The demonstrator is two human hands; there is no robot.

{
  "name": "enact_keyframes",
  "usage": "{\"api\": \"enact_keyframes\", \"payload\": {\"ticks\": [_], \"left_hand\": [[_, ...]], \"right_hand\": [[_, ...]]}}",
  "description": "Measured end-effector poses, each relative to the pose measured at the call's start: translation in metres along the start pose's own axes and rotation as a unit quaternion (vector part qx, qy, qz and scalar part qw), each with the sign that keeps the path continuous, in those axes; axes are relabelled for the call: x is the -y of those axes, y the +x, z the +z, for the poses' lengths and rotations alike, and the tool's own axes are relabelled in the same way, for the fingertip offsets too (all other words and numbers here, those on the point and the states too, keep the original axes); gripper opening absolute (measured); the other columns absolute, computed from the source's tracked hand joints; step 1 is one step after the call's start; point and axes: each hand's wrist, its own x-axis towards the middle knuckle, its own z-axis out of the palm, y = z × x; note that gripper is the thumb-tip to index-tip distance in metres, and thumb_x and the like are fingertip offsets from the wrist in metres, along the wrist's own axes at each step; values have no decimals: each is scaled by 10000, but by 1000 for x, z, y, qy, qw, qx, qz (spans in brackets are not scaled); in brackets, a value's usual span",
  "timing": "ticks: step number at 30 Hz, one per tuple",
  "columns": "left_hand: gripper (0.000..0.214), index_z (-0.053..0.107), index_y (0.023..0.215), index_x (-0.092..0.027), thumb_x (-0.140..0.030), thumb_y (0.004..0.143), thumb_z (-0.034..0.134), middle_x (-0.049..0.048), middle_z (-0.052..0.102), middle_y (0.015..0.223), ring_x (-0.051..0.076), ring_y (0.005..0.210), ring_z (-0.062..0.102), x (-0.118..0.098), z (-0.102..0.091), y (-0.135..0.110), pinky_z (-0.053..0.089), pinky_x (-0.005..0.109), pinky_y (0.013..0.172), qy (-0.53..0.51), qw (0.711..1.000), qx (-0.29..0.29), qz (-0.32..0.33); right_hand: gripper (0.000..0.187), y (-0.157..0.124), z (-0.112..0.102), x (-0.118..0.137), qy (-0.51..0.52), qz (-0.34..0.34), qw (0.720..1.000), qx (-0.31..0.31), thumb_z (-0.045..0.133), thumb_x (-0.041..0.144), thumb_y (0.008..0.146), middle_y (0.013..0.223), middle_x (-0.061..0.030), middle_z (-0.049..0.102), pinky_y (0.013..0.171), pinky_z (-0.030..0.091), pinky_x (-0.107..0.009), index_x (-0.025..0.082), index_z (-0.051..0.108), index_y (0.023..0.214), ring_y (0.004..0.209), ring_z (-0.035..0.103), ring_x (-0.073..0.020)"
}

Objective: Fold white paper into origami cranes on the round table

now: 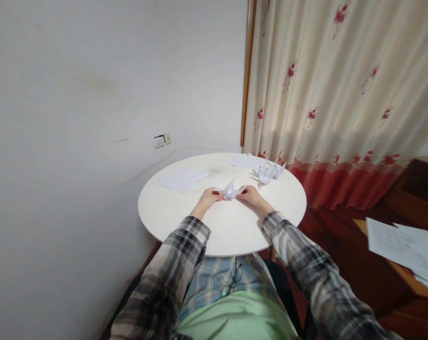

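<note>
We see a big flowery curtain behind our round white table, to the right. On the table, a flat white sheet lies to the left, and a bunch of folded papers sits at the back right. Our left hand and right hand pinch a small folded paper by its two sides, near the table's middle.

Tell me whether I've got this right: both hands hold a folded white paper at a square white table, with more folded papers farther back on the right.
Not quite: the head view shows the white table is round, not square. The rest stands: left hand and right hand hold the folded white paper, with more folded papers farther back on the right.
</note>
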Motion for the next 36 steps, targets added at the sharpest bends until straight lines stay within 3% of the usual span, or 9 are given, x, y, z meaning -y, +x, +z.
{"api": "enact_keyframes", "payload": {"ticks": [14, 21, 36], "left_hand": [[262, 595, 645, -105, -191, 469, 769, 7, 627, 607, 140, 604, 593, -3, 2, 0, 479, 315, 713, 4, 1000, -3, -15], [262, 544, 577, -114, -220, 506, 772, -9, 593, 555, 112, 557, 582, -1, 4, 4, 491, 290, 697, -7, 999, -32, -34], [212, 546, 552, -124, -195, 539, 746, 1, 594, 541, 113, 552, 581, -2, 5, 4, 486, 258, 654, 2, 998, -34, -45]], "right_hand": [[131, 1, 1, 3, -28, 45, 998, -19, 673, 222, 581, 615, -33, 630, 546, 352, -222, 102, 651, 629, 545, 499, -112], [153, -2, 2, 8, -1, 69, 998, -13, 604, 243, 645, 590, -23, 598, 516, 329, -212, 94, 638, 647, 524, 467, -96], [182, 1, 4, 2, -5, 53, 999, -12, 591, 269, 637, 623, -32, 607, 540, 350, -217, 97, 637, 671, 554, 486, -108]]}}
